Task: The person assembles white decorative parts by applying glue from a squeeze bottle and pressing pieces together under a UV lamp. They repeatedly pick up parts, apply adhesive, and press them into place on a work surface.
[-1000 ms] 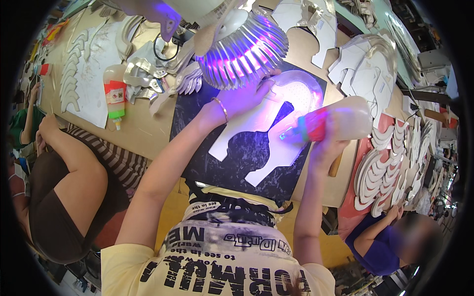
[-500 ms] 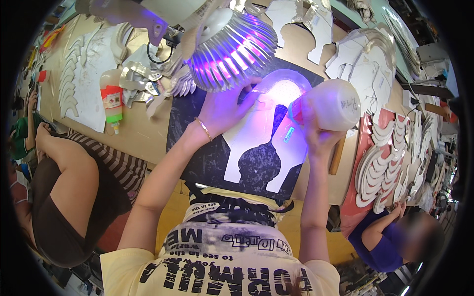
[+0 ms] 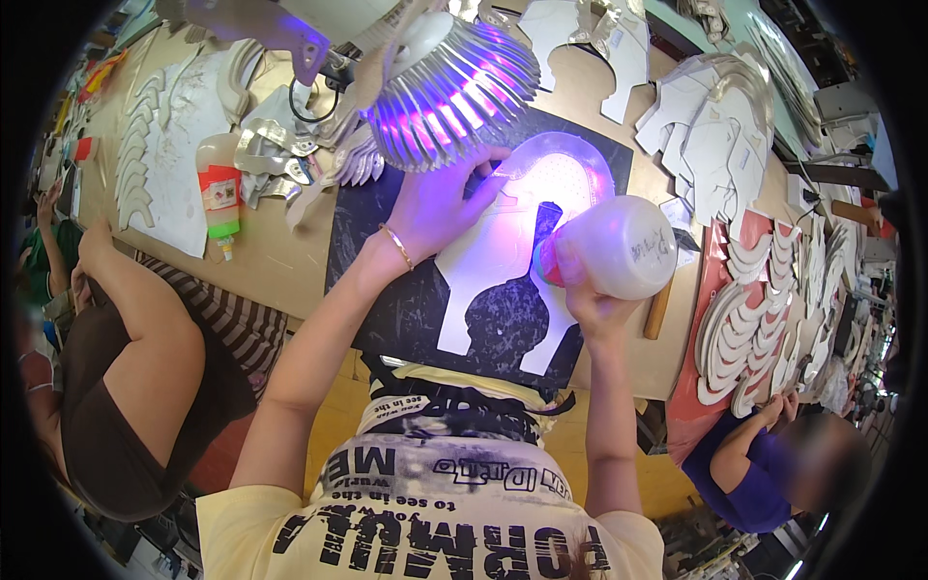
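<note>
A pale, horseshoe-shaped shoe upper (image 3: pixel 565 172) lies flat on a black marbled board (image 3: pixel 387 290), lit violet-white. My left hand (image 3: pixel 440 208) rests at its upper left edge, fingers stretched and thumb apart, partly under a finned metal lamp (image 3: pixel 454 97). In my right hand (image 3: pixel 592 298) is a whitish squeeze bottle (image 3: pixel 633 249), held tilted over the upper's right leg with its base up and to the right. The bottle's nozzle end points left toward the dark gap between the legs; its tip is hidden.
Left of the board stand a second bottle with a red label (image 3: pixel 220 188) and several cut pieces (image 3: pixel 275 155). Stacked white pieces (image 3: pixel 710 135) and curved strips on a red sheet (image 3: pixel 739 333) lie right. A wooden handle (image 3: pixel 658 307) lies beside the board. Co-workers sit on both sides.
My right hand has brought the bottle down and a little left, from the bend toward the upper's right leg. My left hand stays nearly in place. The co-worker at left has shifted an arm.
</note>
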Available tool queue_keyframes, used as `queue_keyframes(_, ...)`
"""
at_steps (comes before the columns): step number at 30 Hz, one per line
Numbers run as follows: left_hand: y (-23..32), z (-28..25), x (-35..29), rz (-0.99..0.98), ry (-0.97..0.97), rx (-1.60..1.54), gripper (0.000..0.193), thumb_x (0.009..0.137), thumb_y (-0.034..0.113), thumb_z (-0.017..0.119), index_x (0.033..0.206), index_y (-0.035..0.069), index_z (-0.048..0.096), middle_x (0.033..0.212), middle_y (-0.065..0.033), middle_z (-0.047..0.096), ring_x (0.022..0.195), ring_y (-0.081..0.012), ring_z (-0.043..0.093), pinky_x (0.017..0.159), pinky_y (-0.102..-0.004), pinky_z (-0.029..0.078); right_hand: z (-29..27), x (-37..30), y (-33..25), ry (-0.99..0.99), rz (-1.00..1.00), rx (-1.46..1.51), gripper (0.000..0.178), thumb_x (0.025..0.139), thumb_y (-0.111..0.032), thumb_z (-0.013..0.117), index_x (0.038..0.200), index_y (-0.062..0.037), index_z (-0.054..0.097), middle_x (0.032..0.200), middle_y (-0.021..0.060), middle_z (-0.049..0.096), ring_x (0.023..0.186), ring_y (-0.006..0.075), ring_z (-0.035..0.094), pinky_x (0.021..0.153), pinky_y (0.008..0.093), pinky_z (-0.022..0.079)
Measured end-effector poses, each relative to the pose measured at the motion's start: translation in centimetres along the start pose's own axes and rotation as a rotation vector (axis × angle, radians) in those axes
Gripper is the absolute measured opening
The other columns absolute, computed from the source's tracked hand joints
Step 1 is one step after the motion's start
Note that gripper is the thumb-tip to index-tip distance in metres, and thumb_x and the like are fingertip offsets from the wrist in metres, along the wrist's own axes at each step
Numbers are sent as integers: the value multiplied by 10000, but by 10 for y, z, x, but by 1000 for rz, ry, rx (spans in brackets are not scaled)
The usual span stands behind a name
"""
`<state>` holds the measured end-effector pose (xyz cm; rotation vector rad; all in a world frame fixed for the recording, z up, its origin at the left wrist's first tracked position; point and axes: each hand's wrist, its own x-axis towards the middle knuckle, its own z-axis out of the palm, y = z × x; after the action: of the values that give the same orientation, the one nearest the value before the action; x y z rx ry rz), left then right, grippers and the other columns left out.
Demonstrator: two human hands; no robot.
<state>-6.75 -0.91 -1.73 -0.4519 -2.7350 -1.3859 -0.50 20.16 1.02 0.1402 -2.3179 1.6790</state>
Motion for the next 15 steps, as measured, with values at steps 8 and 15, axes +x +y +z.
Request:
queue_keyframes(8, 0, 0, 0, -12, -15, -12, 280, 880, 235, 691, 1132, 110, 690, 801, 3, 588, 773, -161, 560, 854, -341, 370, -11, -12, -4, -56, 41, -9, 421, 738, -188, 864, 1055, 2, 663, 910, 66, 714, 801, 145, 690, 754, 311, 557)
queue_keyframes(15, 1, 1, -1, -21, 1, -25, 278, 877, 233, 694, 1127, 112, 693, 796, 4, 580, 768, -159, 563, 852, -341, 375, -18, -6, 6, 318, 219, 213, 550, 749, -190, 873, 1162, 27, 582, 1068, 104, 668, 929, 189, 677, 824, 326, 546)
